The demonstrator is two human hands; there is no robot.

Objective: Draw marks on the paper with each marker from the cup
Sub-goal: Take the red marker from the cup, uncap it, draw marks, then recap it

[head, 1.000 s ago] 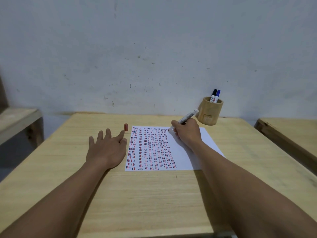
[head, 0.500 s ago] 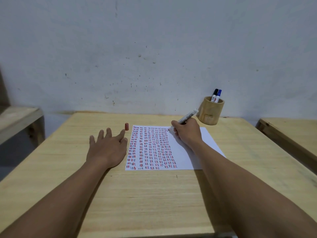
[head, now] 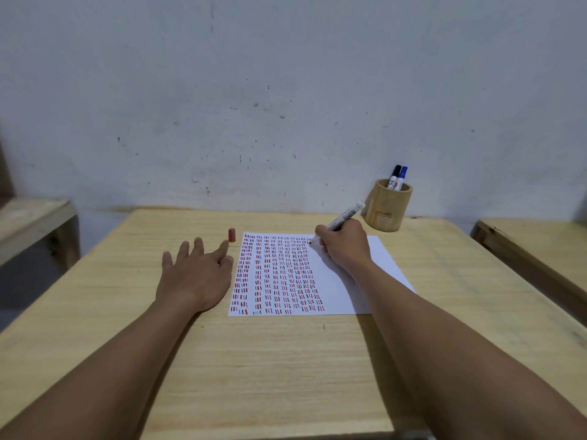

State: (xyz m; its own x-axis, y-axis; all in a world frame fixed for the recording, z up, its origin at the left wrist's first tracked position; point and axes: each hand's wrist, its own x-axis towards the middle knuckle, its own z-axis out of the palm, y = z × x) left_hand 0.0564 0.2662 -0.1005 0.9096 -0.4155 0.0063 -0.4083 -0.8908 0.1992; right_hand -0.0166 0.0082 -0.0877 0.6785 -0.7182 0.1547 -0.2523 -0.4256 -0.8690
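At the far left of the frame a wooden bench [head: 31,217] stands beside my table [head: 286,360]. My left hand [head: 197,274] lies palm down on the tabletop left of centre, fingers spread and holding nothing, its thumb just beside the left edge of the paper [head: 349,290]. Just above my index fingertip a small red cap [head: 232,235] stands upright on the wood, near the sheet's upper left corner. The paper sits at the centre, its left two thirds covered with columns of short red, blue and black dashes, its right part blank. My right hand [head: 344,246] rests on the upper part of the sheet, fingers pinched around a marker [head: 346,215] whose tip touches the paper by the top of the last column, the barrel slanting up to the right. Right of it, near the wall, the wooden cup [head: 389,211] holds a black marker [head: 394,175] and a blue marker [head: 402,176]. Another bench [head: 540,242] shows at the right edge.
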